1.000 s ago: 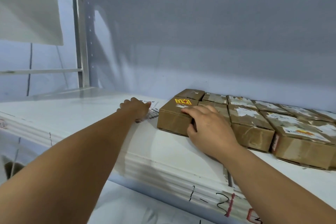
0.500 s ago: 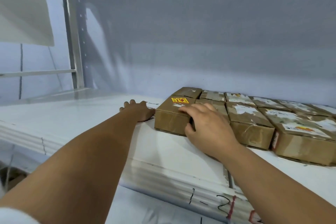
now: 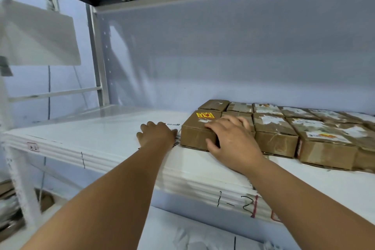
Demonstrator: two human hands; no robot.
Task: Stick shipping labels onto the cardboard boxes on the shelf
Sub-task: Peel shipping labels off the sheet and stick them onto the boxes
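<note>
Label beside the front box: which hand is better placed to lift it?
Left. The left hand rests on the label, which lies on the shelf left of the box; the right hand is busy gripping that box.

White shelf (image 3: pixel 101 138) — cardboard boxes (image 3: pixel 274 134), label sheet (image 3: pixel 174 126)

The nearest box (image 3: pixel 192 125) is brown cardboard, matt and creased, with what looks like clear tape (image 3: pixel 193 139) giving its side a dull shine. Its yellow sticker (image 3: pixel 205 115) is glossy. Torn white paper scraps (image 3: pixel 269 119) leave neighbouring box tops rough. The label sheet (image 3: pixel 173 125) is thin printed paper. The shelf (image 3: pixel 101 134) is smooth, white and faintly glossy; its upright (image 3: pixel 97 67) is painted metal.
</note>
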